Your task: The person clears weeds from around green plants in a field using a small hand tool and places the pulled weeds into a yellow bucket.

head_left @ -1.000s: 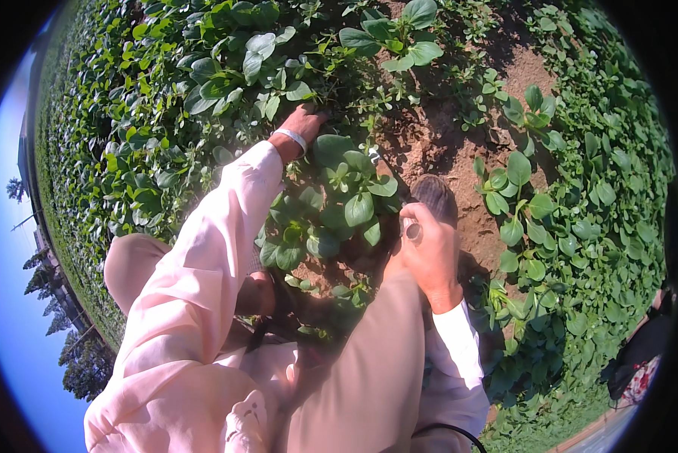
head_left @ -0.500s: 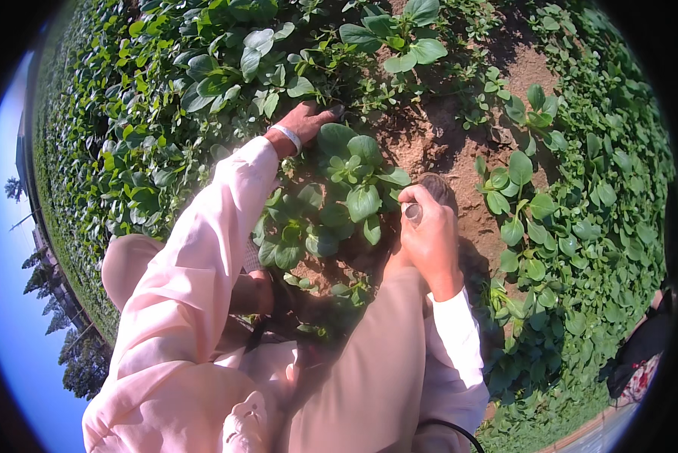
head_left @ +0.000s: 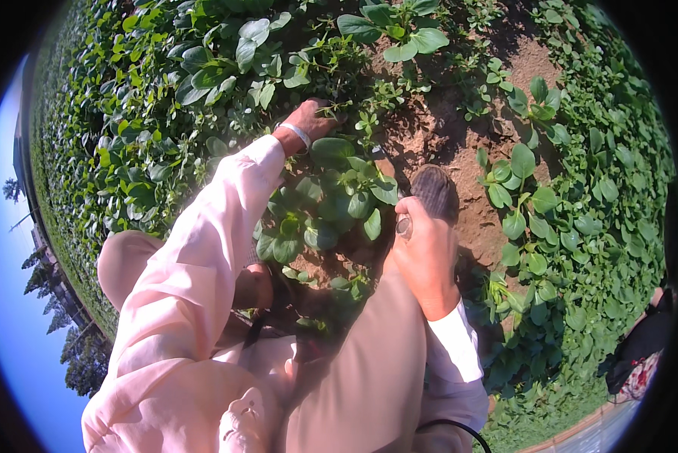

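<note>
My left hand (head_left: 310, 121), with a pale band at the wrist, reaches into low weeds (head_left: 346, 109) just beyond a broad-leaved green plant (head_left: 358, 177). Its fingers are curled in on the stems, and the tips are partly hidden by leaves. Wrapped round the round-ended handle of a short hand tool (head_left: 404, 226), my right hand (head_left: 428, 249) is in front of my right knee. What looks like the tool's brownish metal blade (head_left: 384, 163) shows among the leaves beside that plant. The rest of the tool is hidden by leaves and my hand.
A dark shoe tip (head_left: 434, 192) rests on bare brown soil (head_left: 479, 215) right of the plant. More broad-leaved plants (head_left: 516, 189) grow to the right, and dense greenery (head_left: 127, 113) covers the left. Dark cloth (head_left: 641, 347) lies at the right edge.
My right hand has shifted slightly down and left with the tool, and the blade now shows among the leaves. My left hand has moved a little, its fingers more curled in the weeds.
</note>
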`<action>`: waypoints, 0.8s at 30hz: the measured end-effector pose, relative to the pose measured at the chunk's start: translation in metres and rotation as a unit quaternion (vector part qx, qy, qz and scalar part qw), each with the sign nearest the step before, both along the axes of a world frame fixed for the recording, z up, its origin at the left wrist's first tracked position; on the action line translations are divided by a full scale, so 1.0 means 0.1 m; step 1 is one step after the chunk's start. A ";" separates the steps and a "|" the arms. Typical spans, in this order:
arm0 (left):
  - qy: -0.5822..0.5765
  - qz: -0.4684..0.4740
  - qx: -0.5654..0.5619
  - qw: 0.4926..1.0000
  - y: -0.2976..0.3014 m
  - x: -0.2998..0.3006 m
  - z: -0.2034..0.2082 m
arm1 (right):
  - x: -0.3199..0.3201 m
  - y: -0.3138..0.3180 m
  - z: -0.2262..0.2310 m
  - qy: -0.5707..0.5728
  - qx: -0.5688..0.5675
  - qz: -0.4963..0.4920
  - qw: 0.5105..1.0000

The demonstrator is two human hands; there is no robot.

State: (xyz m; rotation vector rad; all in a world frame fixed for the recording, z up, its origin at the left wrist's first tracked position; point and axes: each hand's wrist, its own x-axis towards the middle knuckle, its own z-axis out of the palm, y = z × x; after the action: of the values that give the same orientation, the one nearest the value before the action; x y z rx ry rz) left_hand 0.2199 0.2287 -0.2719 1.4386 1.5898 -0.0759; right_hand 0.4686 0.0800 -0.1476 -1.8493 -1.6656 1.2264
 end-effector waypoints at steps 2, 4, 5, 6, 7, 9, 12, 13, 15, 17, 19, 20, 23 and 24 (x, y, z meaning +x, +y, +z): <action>-0.029 0.025 0.007 0.999 -0.02 -0.07 -0.12 | -0.07 0.08 -0.14 -0.024 -0.008 0.025 0.999; -0.050 0.017 0.008 0.999 0.03 -0.05 -0.12 | -0.07 0.13 -0.34 0.096 -0.010 -0.031 0.995; -0.062 0.006 0.007 0.998 0.08 -0.05 -0.11 | 0.00 0.14 -0.35 0.122 -0.029 -0.055 0.991; -0.065 0.001 0.001 0.998 0.05 -0.11 -0.10 | 0.05 0.19 -0.28 0.138 -0.062 -0.061 0.987; -0.041 0.090 -0.073 0.992 0.09 -0.02 0.05 | 0.08 0.17 -0.21 0.116 -0.063 -0.044 0.990; 0.003 0.127 -0.059 0.990 0.07 0.02 0.11 | 0.10 0.11 -0.08 0.079 -0.056 -0.005 0.995; 0.028 0.129 -0.013 0.991 -0.06 0.02 0.13 | 0.12 0.09 0.11 0.012 -0.033 0.056 0.998; 0.035 0.119 -0.016 0.992 -0.04 0.06 0.20 | 0.13 0.09 0.19 -0.025 -0.027 0.074 0.997; 0.046 0.058 0.008 0.997 0.01 0.06 0.23 | 0.14 0.11 0.27 -0.041 -0.044 0.070 0.996; 0.058 0.010 0.032 0.998 0.03 -0.01 0.26 | 0.11 0.08 0.28 -0.073 -0.039 0.089 0.993; 0.070 -0.021 0.022 0.997 0.12 -0.22 0.15 | 0.06 0.09 0.26 -0.089 -0.031 0.105 0.990; 0.088 -0.031 0.030 0.995 0.14 -0.30 0.12 | 0.02 0.08 0.23 -0.092 -0.030 0.110 0.989; 0.055 -0.001 0.023 0.998 0.15 -0.28 0.27 | 0.04 0.11 0.16 -0.062 -0.027 0.111 0.991; 0.061 0.012 0.019 0.998 0.13 -0.25 0.39 | 0.06 0.12 0.14 -0.041 -0.025 0.112 0.993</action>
State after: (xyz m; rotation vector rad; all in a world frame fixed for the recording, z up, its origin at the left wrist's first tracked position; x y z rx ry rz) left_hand 0.1946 0.2415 -0.2329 1.4664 1.7152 -0.1214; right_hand 0.4747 0.0923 -0.1338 -1.8017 -1.9487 1.3046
